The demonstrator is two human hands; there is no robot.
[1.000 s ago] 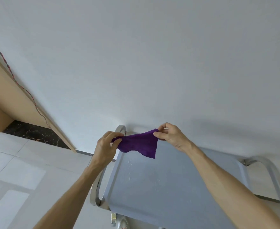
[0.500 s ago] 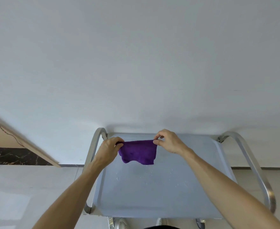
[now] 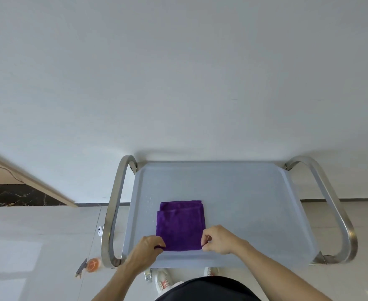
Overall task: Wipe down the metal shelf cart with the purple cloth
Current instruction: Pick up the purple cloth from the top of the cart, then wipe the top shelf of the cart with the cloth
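The purple cloth (image 3: 180,224) lies folded flat on the top shelf of the metal shelf cart (image 3: 254,205), left of the shelf's middle and close to its near edge. My left hand (image 3: 149,248) pinches the cloth's near left corner. My right hand (image 3: 219,240) pinches its near right corner. Small water droplets speckle the shelf just beyond the cloth's far left corner. Curved steel handles rise at both ends of the cart.
A spray bottle (image 3: 89,265) with an orange body lies on the tiled floor left of the cart. A white wall stands right behind the cart. A wooden panel (image 3: 26,181) leans at the far left. My shoes (image 3: 163,281) show under the near edge.
The cloth was held up in the air between both hands; now it lies folded flat on the shelf, nearer to me. My view has tilted down over the cart.
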